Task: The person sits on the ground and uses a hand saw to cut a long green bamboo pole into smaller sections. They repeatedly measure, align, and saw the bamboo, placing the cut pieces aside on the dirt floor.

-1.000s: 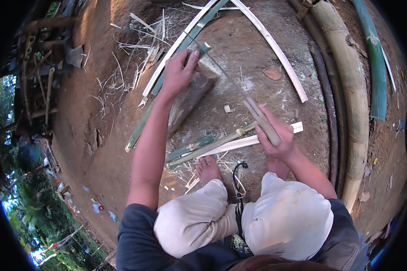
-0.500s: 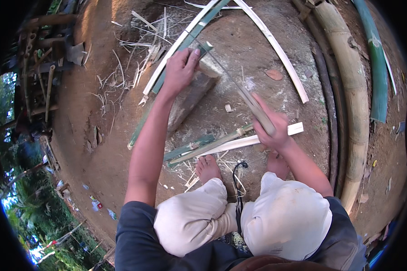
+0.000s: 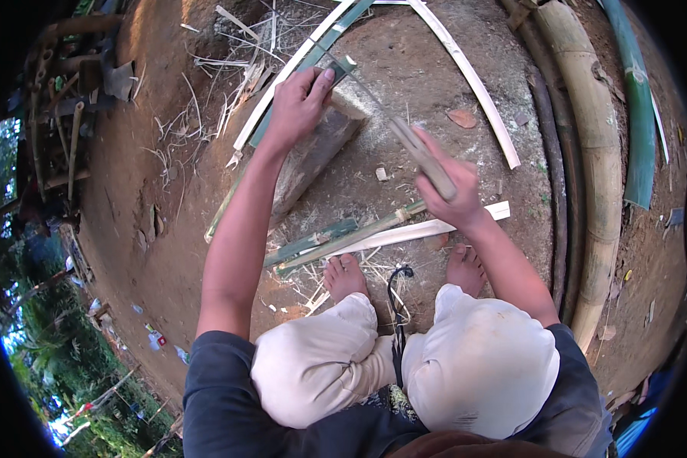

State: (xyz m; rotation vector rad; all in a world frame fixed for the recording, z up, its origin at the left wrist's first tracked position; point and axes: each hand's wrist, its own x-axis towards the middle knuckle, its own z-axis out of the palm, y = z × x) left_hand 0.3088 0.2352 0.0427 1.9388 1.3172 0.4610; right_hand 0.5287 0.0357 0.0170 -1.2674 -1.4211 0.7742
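My right hand is wrapped round the wooden handle of a long knife. Its thin blade runs forward and left, crossing just past my left hand. That hand is closed on a green bamboo strip, whose cut end sticks out beyond the thumb. The strip's other end shows beside my left forearm. Below it lies a wooden block. Whether the blade touches the strip, I cannot tell for sure.
Split bamboo lengths lie before my feet. Long pale strips rest farther off, near a pile of shavings. Thick bamboo poles line the right side. At far left stands a stack of bamboo and wood.
My right hand has moved forward and slightly left, carrying the knife with it. The left hand keeps its hold on the bamboo strip. The whole view has shifted slightly.
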